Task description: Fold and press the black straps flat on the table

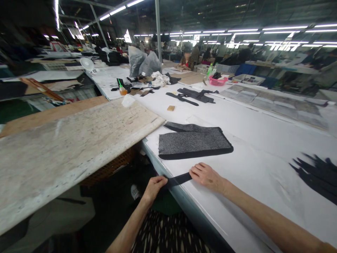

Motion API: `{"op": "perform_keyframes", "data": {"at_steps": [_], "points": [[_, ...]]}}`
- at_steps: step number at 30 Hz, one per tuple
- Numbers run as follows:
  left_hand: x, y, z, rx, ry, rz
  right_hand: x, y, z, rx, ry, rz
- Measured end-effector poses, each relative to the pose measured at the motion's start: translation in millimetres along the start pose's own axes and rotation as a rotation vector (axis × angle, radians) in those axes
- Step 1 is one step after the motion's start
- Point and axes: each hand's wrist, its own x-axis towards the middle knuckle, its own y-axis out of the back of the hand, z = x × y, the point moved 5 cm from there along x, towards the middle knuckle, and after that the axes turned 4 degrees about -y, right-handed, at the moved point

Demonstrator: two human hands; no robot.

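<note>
A black fabric strip [180, 179] is stretched between my two hands across the front edge of the white table. My left hand [156, 186] pinches its left end just off the edge. Over the tabletop, my right hand [206, 176] has its fingers closed on the strip's other end. Beyond the hands lies a grey knitted piece [195, 142] with a black border along its near side and right end; its far part is folded or split into a narrow band. At the right, a bunch of black fabric strips [317, 175] rests on the table, slightly blurred.
To the left, a worn pale board [79, 137] overlaps the table corner. Farther back are a small tan block [171, 108], dark cut pieces [196, 95], a glue-like bottle [122, 88], a pink basket [218, 80] and grey plastic bags [144, 62]. People work in the background.
</note>
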Motion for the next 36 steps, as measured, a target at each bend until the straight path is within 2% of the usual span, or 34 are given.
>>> {"op": "perform_keyframes", "data": {"at_steps": [4, 7, 11, 19, 21, 23, 25, 27, 29, 32, 34, 36], "points": [[-9, 24.1, -12, 0.028, 0.039, 0.066, 29, 0, -19, 0.028, 0.063, 0.039], [-19, 41.1, -12, 0.057, 0.068, 0.1, 39, 1, -26, 0.057, 0.089, 0.059], [-29, 53.2, -4, 0.087, 0.079, 0.096, 30, 1, -19, 0.052, 0.067, 0.048], [-37, 55.6, 6, 0.113, 0.037, 0.08, 2, -3, 3, -0.017, -0.063, -0.03], [-40, 57.1, 7, 0.114, 0.025, 0.083, -3, -5, 7, 0.025, -0.155, -0.046], [-44, 59.0, 8, 0.095, 0.038, 0.087, -4, -3, 13, 0.116, -0.335, -0.021], [-50, 58.9, 13, 0.091, 0.04, 0.083, -2, 7, 18, 0.227, -0.544, 0.07], [-55, 54.1, 26, 0.139, 0.016, 0.064, 9, 21, 13, 0.345, -0.644, 0.148], [-60, 44.6, 43, 0.225, -0.048, 0.045, 30, 34, -4, 0.471, -0.578, 0.118], [-63, 26.5, 67, 0.33, -0.186, 0.009, 63, 37, -40, 0.64, -0.362, -0.053], [-61, 17.8, 71, 0.371, -0.246, -0.04, 73, 25, -57, 0.7, -0.317, -0.16], [-56, 17.4, 65, 0.392, -0.23, -0.065, 73, 3, -61, 0.726, -0.364, -0.211]]}}
